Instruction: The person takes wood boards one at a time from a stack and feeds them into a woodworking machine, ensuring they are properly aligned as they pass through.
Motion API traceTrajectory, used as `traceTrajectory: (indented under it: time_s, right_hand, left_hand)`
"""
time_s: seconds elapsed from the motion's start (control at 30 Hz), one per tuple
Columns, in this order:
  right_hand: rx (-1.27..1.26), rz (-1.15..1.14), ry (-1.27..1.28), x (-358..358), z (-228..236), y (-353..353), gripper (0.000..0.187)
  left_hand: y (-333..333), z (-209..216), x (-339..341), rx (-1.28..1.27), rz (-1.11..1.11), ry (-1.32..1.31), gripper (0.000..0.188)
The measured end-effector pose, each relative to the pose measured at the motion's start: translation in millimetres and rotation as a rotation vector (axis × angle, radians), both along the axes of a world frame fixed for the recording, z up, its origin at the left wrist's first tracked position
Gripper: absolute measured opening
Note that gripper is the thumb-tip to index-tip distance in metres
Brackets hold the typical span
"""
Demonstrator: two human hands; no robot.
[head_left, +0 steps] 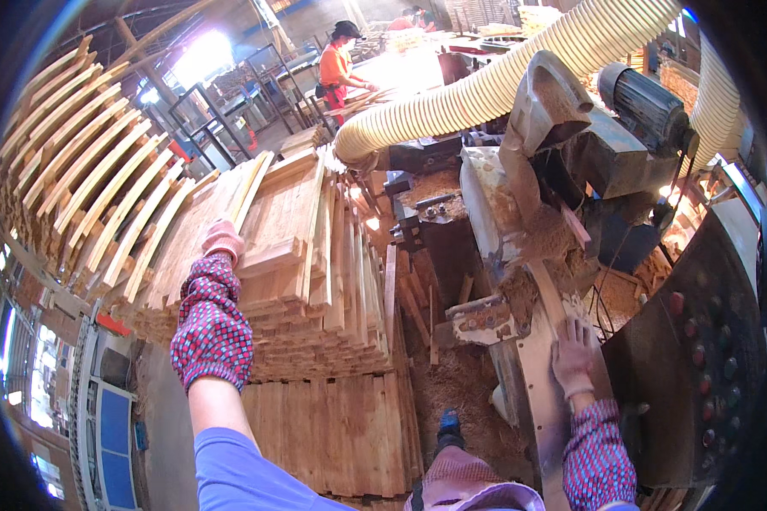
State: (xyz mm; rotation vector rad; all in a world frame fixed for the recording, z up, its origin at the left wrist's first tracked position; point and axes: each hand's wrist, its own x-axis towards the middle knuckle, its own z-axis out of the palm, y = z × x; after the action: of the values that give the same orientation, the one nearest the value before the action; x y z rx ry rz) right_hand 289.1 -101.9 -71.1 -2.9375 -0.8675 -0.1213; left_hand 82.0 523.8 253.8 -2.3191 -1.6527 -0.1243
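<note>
Stacked boards (279,215) beneath outstretched left hand (222,239), right hand (574,351) palm-down

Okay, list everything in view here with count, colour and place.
board stack: one, tan, left of centre
spaced planks: many, pale, upper left
ridged hoses: two, cream, top and right
machine: one, grey, right of centre
motor: one, bluish, upper right
button panel: one, dark, far right
cabinet: one, white and blue, lower left
sawdust: uncountable, tan, lower centre
co-worker: one clearly, orange top, upper centre
shoe: one, blue, lower centre
left hand: one, pinkish glove, at board stack
right hand: one, pinkish glove, at machine
</note>
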Motion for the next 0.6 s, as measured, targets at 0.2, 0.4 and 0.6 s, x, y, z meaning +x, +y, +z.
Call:
traceTrajectory:
  time_s: [0.2, 0.4, 0.6]
  right_hand:
    - [0.507, 0.012, 0.29, -22, 55, 45, 0.049]
    - [1.038, 0.539, 0.784, -203, 144, 34, 0.08]
    - [0.816, 0.248, 0.56, -260, 78, -95, 0.064]
  left_hand:
    - [-144, -5, -49, -0.494, -0.489, -0.944, 0.054]
    - [-388, -134, -74, -1.327, -0.495, -1.59, 0.04]
    - [-536, -287, -62, -1.574, -0.311, -1.66, 0.046]
